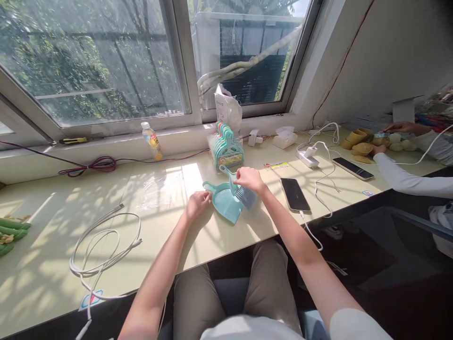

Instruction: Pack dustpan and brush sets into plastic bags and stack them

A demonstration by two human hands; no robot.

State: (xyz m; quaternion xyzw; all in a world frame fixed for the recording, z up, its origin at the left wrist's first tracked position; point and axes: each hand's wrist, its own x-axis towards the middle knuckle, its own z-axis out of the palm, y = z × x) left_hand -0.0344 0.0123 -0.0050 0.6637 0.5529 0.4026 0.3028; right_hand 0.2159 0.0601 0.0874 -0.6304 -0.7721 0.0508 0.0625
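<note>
A small teal dustpan (226, 204) lies on the table in front of me, its handle toward the upper left. My left hand (198, 204) is at the pan's left side, its fingers pinched by the base of the handle. Over the pan's right part, my right hand (249, 179) grips a small teal brush (232, 182), whose blue-grey bristles point down to the right. Behind the pan stands a packed stack of similar teal dustpans (229, 150), with a few red and yellow edges showing. Clear plastic film (155, 191) lies left of my left hand.
A bottle (152, 140) stands by the window sill. Coiled white cable (106, 241) lies at the left. On the right are a phone (295, 194) with a cable, a power strip (307, 158), another phone (353, 168) and a person's hands (378, 149) near yellow items.
</note>
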